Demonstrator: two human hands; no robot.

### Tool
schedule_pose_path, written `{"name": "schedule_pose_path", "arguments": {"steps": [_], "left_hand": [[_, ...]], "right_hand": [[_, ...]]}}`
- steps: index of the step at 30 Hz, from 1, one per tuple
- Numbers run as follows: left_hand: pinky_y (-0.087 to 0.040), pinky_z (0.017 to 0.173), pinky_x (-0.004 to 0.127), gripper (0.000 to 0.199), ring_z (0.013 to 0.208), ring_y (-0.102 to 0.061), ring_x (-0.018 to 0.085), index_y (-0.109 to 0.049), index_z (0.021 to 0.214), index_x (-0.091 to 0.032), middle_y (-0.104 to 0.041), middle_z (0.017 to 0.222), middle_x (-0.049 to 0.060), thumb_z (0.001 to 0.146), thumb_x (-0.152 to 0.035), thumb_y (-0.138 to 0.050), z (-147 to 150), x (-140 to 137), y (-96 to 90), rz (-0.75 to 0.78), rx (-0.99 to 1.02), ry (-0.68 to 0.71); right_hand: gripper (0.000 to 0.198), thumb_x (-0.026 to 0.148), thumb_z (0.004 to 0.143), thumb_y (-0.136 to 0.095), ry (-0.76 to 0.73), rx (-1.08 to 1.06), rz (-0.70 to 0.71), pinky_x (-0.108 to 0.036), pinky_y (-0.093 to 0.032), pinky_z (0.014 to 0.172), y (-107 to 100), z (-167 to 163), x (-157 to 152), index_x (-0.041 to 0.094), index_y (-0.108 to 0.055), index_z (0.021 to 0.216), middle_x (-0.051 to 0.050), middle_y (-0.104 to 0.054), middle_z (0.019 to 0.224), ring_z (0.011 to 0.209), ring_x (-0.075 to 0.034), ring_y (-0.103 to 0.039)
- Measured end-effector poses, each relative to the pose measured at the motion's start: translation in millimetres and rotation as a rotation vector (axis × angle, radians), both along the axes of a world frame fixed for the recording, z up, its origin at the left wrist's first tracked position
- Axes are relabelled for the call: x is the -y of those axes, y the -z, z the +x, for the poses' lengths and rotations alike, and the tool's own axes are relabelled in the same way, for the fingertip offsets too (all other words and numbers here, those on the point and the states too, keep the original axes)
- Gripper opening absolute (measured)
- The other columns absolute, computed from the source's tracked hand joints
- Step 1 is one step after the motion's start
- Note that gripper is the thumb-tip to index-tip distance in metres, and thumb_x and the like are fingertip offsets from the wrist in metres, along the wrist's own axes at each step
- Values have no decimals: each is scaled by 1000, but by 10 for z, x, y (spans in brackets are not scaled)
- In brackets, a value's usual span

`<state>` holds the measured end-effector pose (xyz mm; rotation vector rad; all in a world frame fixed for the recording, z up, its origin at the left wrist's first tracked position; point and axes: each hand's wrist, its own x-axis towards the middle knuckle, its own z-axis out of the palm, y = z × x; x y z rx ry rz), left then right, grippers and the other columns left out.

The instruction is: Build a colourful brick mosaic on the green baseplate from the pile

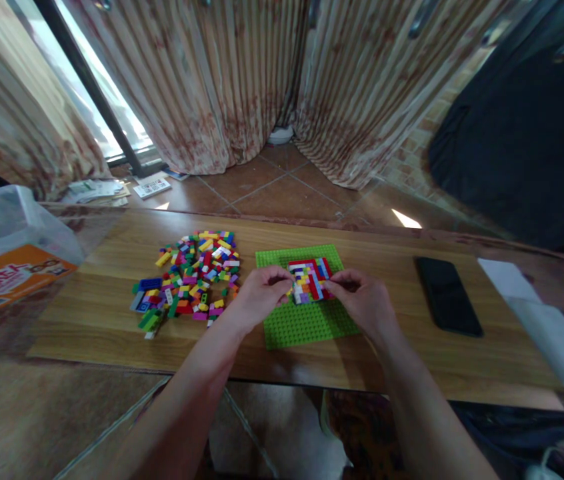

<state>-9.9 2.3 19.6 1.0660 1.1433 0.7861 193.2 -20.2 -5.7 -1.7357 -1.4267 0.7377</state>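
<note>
A green studded baseplate (307, 330) lies on the wooden table, carrying a low, roughly rectangular build of toy bricks (311, 280) in red, white, blue, yellow and purple. My left hand (262, 297) is at the build's left edge, thumb and fingers pinched together; a bit of yellow shows by the fingertips, too small to name. At the right edge, my right hand (362, 300) has its thumb and index finger closed against the bricks. Whether it grips a loose brick or the build itself is hidden. Left of the baseplate spreads a pile of loose toy bricks (192, 280) in many colours.
A black phone (448, 295) lies on the right of the wooden table (92, 320), with white paper (537, 313) beside it. A clear plastic box (12, 240) with an orange label stands off the left end. Curtains (242, 87) hang beyond the table.
</note>
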Motion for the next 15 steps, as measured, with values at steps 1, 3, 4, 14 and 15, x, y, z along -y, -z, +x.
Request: {"name": "schedule_pose_path", "arguments": {"steps": [1, 3, 4, 14, 15], "left_hand": [[-33, 48, 19, 6, 46, -45, 6, -64, 74, -13, -53, 53, -6, 73, -15, -59, 2, 1, 1, 3, -1, -1], [-33, 48, 19, 6, 46, -45, 6, -64, 74, -13, -53, 53, -6, 73, -15, -59, 9, 4, 7, 2, -1, -3], [-33, 48, 19, 6, 46, -45, 6, -64, 75, -13, -53, 53, -5, 73, -15, -59, 13, 5, 11, -1, 2, -3], [-30, 48, 20, 7, 47, -44, 6, -65, 74, -13, -53, 53, -5, 72, -18, -60, 25, 8, 23, 2, 20, 25], [-31, 49, 20, 7, 47, -44, 6, -65, 74, -14, -53, 53, -5, 72, -18, -61, 23, 8, 13, -4, 24, 18]], "right_hand": [[22, 42, 73, -73, -3, -11, -1, -33, -47, 66, 0, 0, -2, 20, -70, 75, -3, -71, 72, 65, -19, -63], [22, 42, 72, -73, -4, -32, -7, -32, -47, 65, -4, -1, -6, 20, -70, 75, -3, -71, 72, 64, -18, -62], [22, 42, 72, -73, -5, -41, -8, -32, -47, 65, -8, -4, -8, 20, -70, 75, -3, -71, 71, 64, -18, -62], [20, 39, 71, -74, -16, -93, -5, -30, -48, 64, 1, 5, -10, 20, -71, 75, -2, -71, 70, 63, -18, -63], [19, 38, 73, -73, -17, -98, 2, -30, -48, 63, -6, 11, -6, 20, -71, 74, -2, -71, 69, 62, -17, -63]]}}
